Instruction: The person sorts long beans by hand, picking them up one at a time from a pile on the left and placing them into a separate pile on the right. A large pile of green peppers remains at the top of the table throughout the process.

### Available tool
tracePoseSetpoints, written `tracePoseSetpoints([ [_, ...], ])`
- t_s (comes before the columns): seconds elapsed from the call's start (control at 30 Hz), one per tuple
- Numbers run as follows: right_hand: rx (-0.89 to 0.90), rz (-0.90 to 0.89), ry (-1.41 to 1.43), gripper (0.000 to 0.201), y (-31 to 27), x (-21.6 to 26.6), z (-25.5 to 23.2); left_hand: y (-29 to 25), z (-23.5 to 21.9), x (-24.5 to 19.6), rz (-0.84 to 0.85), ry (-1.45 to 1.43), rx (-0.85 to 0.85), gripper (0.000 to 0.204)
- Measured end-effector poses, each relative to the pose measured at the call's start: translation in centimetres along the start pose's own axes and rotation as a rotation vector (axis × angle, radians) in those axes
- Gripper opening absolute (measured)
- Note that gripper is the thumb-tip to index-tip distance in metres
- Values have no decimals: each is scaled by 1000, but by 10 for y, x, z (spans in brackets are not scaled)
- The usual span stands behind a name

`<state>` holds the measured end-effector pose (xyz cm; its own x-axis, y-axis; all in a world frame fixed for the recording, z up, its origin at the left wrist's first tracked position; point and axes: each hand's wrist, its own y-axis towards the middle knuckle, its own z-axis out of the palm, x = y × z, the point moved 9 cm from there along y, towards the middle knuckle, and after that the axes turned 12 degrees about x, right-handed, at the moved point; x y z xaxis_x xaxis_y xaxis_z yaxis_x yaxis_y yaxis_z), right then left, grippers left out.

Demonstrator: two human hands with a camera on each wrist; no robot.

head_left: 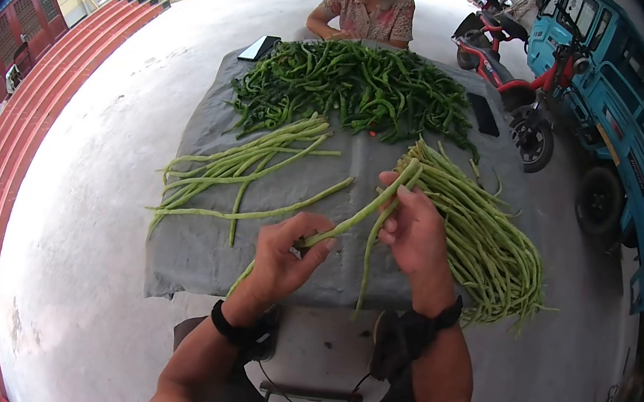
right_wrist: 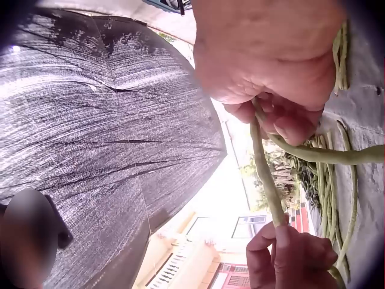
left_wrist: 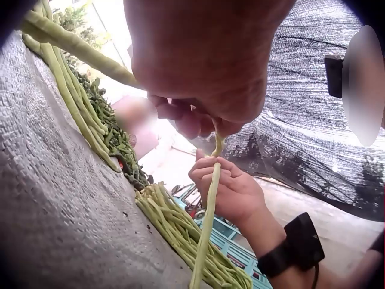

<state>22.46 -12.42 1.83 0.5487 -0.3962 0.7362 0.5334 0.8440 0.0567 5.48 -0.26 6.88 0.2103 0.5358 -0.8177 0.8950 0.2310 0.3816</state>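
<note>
A long green bean stretches between the two hands above the table. The left hand pinches its lower part between thumb and fingers, and a thin length trails below that wrist. Near the bean's other end, the right hand grips it with curled fingers. A second length of bean hangs down from the right hand; where it meets the first is hidden by the fingers. In the right wrist view the stretched bean runs from the right fingertips to the left hand.
Loose long beans lie at the left of the grey-covered table; a thick bundle lies right. Green peppers cover the far side, between two phones. A person sits opposite. A scooter and blue three-wheeler stand right.
</note>
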Motion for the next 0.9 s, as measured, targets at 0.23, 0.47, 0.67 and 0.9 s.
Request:
tracePoseSetpoints([
  [0.23,16,-39,-128,27,-4,12,5,2,8,5,-20,61,54,15],
  [0.47,-6,-89,-165,19,-5,18,1,1,28,16,-119,78,299,20],
  [0.67,-8,-109,-224,23,-6,28,-4,2,27,13,-31,231,289,20],
  [0.9,38,-84,-257,24,-4,26,0,10,6,41,-16,601,-28,28],
])
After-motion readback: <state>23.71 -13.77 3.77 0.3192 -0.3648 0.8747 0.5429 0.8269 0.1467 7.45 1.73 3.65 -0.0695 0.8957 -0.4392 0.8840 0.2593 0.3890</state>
